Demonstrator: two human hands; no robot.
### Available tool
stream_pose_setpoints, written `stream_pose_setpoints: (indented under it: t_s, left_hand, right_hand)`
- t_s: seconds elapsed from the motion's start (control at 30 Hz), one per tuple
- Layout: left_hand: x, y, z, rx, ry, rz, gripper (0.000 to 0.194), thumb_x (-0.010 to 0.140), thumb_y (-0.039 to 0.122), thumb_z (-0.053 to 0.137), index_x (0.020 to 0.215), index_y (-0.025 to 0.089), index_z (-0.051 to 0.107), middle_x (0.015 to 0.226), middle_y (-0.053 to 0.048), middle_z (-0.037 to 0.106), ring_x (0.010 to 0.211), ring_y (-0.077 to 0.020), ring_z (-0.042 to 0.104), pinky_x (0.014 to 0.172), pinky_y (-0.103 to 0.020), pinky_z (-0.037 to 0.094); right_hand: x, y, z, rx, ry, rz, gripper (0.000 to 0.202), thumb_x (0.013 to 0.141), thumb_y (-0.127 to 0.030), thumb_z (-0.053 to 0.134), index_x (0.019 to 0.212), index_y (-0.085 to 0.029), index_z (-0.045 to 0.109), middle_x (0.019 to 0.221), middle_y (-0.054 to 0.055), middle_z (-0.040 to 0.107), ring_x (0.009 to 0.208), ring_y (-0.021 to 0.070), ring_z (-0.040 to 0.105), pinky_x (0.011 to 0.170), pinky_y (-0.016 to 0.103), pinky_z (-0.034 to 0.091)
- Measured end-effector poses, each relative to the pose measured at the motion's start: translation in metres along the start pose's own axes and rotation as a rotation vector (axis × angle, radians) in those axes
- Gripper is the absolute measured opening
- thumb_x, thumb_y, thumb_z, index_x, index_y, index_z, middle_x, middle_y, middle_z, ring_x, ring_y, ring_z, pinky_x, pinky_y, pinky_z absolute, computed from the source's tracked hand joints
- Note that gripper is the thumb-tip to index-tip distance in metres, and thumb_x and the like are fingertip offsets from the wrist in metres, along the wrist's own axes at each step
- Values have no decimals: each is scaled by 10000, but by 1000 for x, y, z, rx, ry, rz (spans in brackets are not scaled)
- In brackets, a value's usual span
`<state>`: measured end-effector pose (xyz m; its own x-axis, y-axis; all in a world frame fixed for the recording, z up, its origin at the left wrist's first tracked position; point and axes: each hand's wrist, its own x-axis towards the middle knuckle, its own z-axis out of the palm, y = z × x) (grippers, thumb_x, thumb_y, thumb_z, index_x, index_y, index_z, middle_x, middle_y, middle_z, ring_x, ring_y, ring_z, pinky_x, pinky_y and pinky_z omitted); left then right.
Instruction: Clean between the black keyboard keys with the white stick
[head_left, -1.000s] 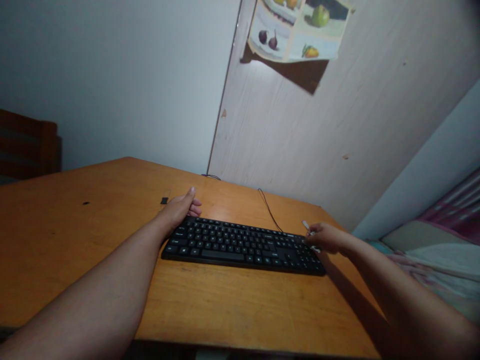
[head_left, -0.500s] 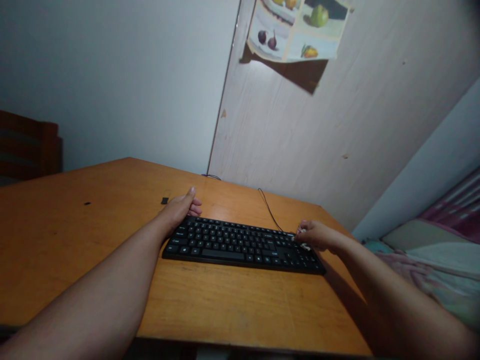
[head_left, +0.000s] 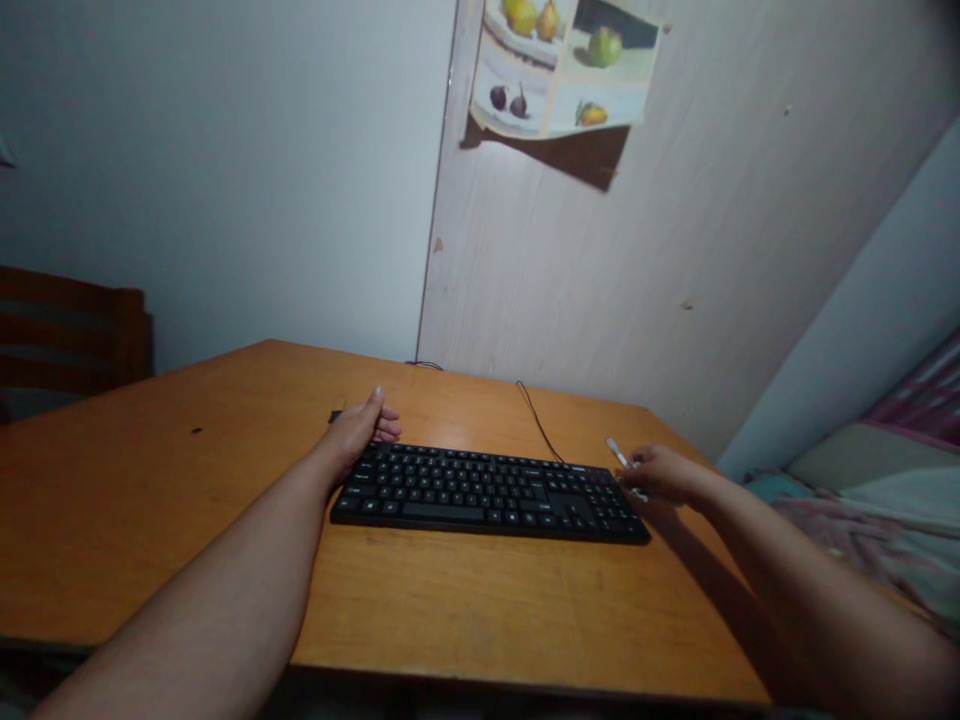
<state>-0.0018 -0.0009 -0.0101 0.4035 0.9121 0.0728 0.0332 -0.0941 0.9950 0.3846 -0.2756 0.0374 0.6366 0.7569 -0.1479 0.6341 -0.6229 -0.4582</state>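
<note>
A black keyboard [head_left: 480, 492] lies flat on the wooden table, its cable [head_left: 538, 418] running from the back edge. My left hand [head_left: 364, 425] rests against the keyboard's left end, thumb raised and the fingers loosely apart past the back corner; nothing shows in it. At the other end, my right hand [head_left: 656, 474] is closed around a slim white stick-like object [head_left: 616, 452], beside the number keys. One end of it points up and away, and a pale bit shows below the fingers. Its exact kind cannot be made out.
The table [head_left: 480, 610] meets a wall with a fruit picture [head_left: 562, 70] on it. A small black piece [head_left: 196, 430] lies on the left, and another dark piece [head_left: 335, 415] sits behind my left hand. A chair [head_left: 71, 325] stands far left; bedding [head_left: 862, 520] is at right.
My right hand has shifted right, off the number keys to the keyboard's right edge, and more of the white stick-like object shows. My left hand stays at the left end. The view has shifted slightly.
</note>
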Motion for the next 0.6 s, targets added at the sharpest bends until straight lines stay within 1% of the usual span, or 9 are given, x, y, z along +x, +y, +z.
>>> stream_pose_setpoints:
  t_s: [0.13,0.3,0.4,0.53,0.6]
  left_hand:
    - [3,-4,-3,-13,0,-4,740,733,826,437,857,121,624,696,-79,681,597,-179,621,608,-295,471]
    - [6,-7,-6,-36,-18,-3,754,737,833,422,869,116,614,704,-84,679,606,-177,634,619,-288,472]
    - [6,-8,-6,-40,1,10,741,774,819,376,867,124,613,711,-91,680,595,-171,631,604,-276,462]
    - [5,-8,-4,-71,8,-16,724,799,806,348,843,135,615,707,-102,679,594,-177,637,603,-282,467]
    - [4,-6,-3,-97,14,-36,720,803,805,347,842,139,617,702,-96,675,595,-176,638,596,-279,463]
  right_hand:
    - [0,-2,0,41,21,-30,124,660,-244,657,614,-157,581,557,1,558,526,120,497,483,231,325]
    - [-1,-11,12,126,-18,-125,127,663,-234,631,585,-171,551,557,-2,556,556,124,506,526,226,365]
    - [5,-3,15,140,-37,-153,134,638,-220,640,557,-172,546,530,3,544,531,131,487,514,242,353]
    - [19,14,14,49,14,-117,157,608,-206,677,516,-174,554,539,37,568,515,146,485,507,269,347]
    - [21,12,15,79,18,-130,164,619,-209,674,520,-184,546,531,43,563,505,148,482,495,272,347]
